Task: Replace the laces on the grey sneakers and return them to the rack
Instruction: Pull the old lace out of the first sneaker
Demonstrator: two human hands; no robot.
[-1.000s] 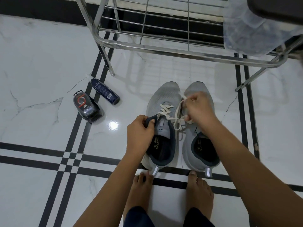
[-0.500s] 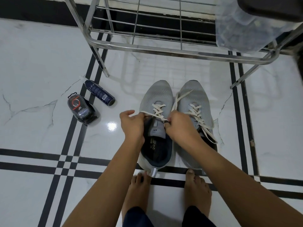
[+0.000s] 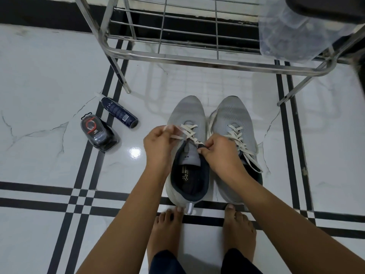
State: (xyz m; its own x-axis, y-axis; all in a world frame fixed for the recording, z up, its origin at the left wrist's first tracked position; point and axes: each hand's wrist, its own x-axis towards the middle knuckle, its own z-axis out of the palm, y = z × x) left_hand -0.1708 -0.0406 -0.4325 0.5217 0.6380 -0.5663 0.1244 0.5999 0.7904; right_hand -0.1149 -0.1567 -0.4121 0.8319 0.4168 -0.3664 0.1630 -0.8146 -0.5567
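Observation:
Two grey sneakers stand side by side on the floor, toes toward the rack. The left sneaker (image 3: 187, 115) has a cream lace (image 3: 189, 130) threaded partway up. My left hand (image 3: 159, 144) pinches the lace's free end and draws it out to the left. My right hand (image 3: 219, 153) pinches the lace at the top right eyelets beside the grey tongue (image 3: 190, 156). The right sneaker (image 3: 234, 115) is fully laced, its loose ends trailing over its right side. The steel shoe rack (image 3: 197, 58) stands just beyond the toes.
A dark spray can (image 3: 119, 112) and a black packaged item (image 3: 97, 135) lie on the white tiles to the left. A clear plastic bag (image 3: 292, 30) sits on the rack's right end. My bare feet (image 3: 201, 230) stand behind the heels.
My left hand has moved from the sneaker's collar up to the lace end and pulls it left. My right hand has come across from the right sneaker to the left sneaker's eyelets.

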